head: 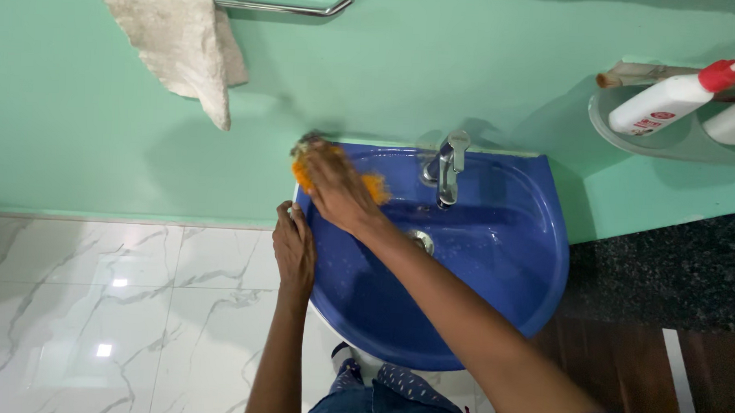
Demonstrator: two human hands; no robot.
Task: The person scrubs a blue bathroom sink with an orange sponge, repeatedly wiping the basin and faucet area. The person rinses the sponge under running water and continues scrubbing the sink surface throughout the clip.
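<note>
A blue wash basin (504,260) hangs on a green wall, with a chrome tap (449,164) at its back. My right hand (335,189) presses an orange scrubber (374,185) against the basin's back left rim. My left hand (294,249) rests flat on the basin's left edge, holding nothing. The drain (421,240) shows just past my right forearm.
A beige towel (182,41) hangs from a chrome rail (285,6) above left. A grey wall shelf (671,132) at the right holds a white bottle with a red cap (672,99). White marble floor tiles (112,303) lie at the left, dark flooring at the right.
</note>
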